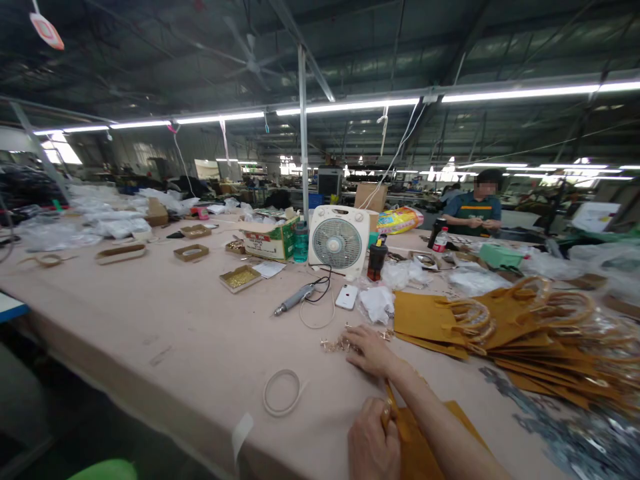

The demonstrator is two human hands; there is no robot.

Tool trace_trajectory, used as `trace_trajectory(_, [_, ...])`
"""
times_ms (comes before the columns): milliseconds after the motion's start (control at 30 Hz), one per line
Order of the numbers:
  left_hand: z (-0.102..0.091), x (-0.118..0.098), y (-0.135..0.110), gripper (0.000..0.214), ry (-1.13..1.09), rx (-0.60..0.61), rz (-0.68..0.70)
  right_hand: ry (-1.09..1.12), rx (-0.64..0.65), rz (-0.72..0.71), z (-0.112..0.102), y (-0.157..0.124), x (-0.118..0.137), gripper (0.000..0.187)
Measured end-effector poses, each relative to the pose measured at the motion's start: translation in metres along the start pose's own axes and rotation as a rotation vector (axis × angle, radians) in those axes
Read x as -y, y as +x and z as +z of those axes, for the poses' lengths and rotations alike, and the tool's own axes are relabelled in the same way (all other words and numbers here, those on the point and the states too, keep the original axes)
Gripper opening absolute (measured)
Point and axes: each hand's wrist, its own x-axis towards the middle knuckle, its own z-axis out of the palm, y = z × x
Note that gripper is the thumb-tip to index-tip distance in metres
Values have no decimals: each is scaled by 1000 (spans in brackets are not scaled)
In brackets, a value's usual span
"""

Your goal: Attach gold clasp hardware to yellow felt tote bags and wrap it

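Observation:
At the table's front edge my left hand [375, 440] is closed around the strap of a mustard-yellow bag [425, 443], which lies partly under my right forearm. My right hand [370, 350] stretches across the table, its fingers extended and resting over a small scatter of gold-coloured metal fittings [330, 345]. Whether a fitting is between those fingertips is too small to tell. To the right, a fanned stack of mustard-yellow bags [430, 320] with wrapped handles lies on the table. A roll of white tape [283, 393] lies left of my hands.
Beyond my hands are an electric screwdriver [295, 299] with its cord, a white phone [347, 297], a box fan [340, 240] and a dark bottle [377, 259]. A tray of small brass pieces [240, 279] sits left. Grey metal parts [565, 427] spread right. Across the table is a person [473, 210].

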Motion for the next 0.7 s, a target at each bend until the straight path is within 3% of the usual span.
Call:
trace_trajectory(167, [4, 4, 4, 31, 39, 28, -4, 15, -20, -53, -8, -9, -4, 36])
trace_trajectory(433, [-3, -3, 3, 30, 26, 73, -5, 21, -154, 23, -17, -33, -31, 42])
trace_trajectory(567, [-9, -9, -1, 31, -1, 58, 6, 61, -234, -17, -18, -19, -9, 34])
trace_trajectory(700, [-7, -6, -3, 29, 13, 50, 23, 72, -87, -80, -8, 8, 27, 36])
